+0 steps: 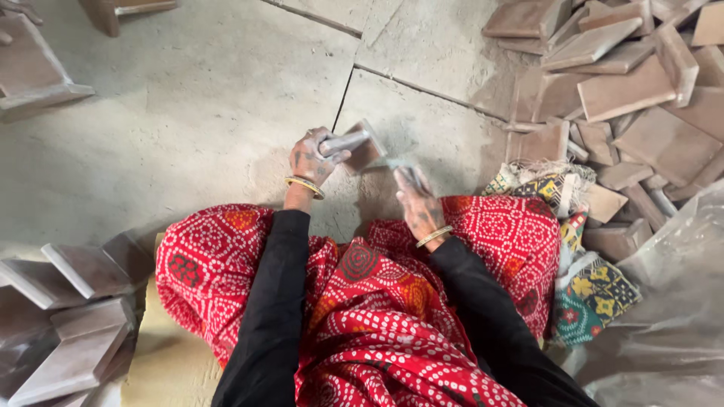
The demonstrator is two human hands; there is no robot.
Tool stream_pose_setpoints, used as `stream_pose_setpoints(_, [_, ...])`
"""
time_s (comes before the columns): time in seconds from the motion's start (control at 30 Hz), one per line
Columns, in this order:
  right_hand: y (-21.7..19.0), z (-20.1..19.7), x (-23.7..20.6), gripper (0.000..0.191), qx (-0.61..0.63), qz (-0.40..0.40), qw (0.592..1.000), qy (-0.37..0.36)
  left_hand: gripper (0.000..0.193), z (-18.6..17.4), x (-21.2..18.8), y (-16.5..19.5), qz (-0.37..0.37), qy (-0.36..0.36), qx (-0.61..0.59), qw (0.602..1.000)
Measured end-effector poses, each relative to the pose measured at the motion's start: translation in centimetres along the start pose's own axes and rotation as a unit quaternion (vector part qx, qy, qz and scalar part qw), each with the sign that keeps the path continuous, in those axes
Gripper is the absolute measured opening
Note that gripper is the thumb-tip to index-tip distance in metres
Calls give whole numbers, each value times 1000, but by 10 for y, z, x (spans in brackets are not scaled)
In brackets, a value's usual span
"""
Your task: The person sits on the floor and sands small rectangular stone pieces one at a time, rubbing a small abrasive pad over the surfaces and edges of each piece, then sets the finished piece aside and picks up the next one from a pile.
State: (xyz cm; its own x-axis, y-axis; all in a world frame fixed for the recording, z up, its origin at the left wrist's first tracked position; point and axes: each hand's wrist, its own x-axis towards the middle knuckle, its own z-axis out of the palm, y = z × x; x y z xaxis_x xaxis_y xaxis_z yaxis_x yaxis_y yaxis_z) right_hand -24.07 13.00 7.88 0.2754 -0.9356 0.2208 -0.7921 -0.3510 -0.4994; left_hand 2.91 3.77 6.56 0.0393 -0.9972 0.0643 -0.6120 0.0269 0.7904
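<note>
My left hand [313, 160] grips a small brown clay tile [360, 148] by its upper edge and holds it just above the concrete floor. My right hand [417, 197] is a little to the right of the tile, blurred, its fingers closed around what looks like a thin flat tool whose tip reaches the tile's lower right edge. Both wrists wear gold bangles, and both arms are in black sleeves. A red patterned cloth [362, 301] covers my lap below the hands.
A loose heap of brown clay tiles [626, 90] fills the upper right. More tiles lean in a row at lower left [75, 316] and at upper left [30, 71]. Patterned cloth [581, 294] and clear plastic sheet [664, 316] lie at right. Cracked concrete floor [196, 113] ahead.
</note>
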Motion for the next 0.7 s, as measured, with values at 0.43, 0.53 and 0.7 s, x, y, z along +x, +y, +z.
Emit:
stream_pose_setpoints(0.43, [-87, 44, 48, 49, 285, -40, 957, -13, 71, 44, -71, -25, -84, -11, 23, 996])
stream_pose_setpoints(0.53, [-91, 38, 46, 51, 266, -3, 964, -27, 59, 49, -67, -33, -60, 16, -8, 998])
stream_pose_setpoints(0.7, [-98, 24, 42, 55, 264, -47, 962, -48, 47, 54, -69, -31, -36, 28, -21, 999])
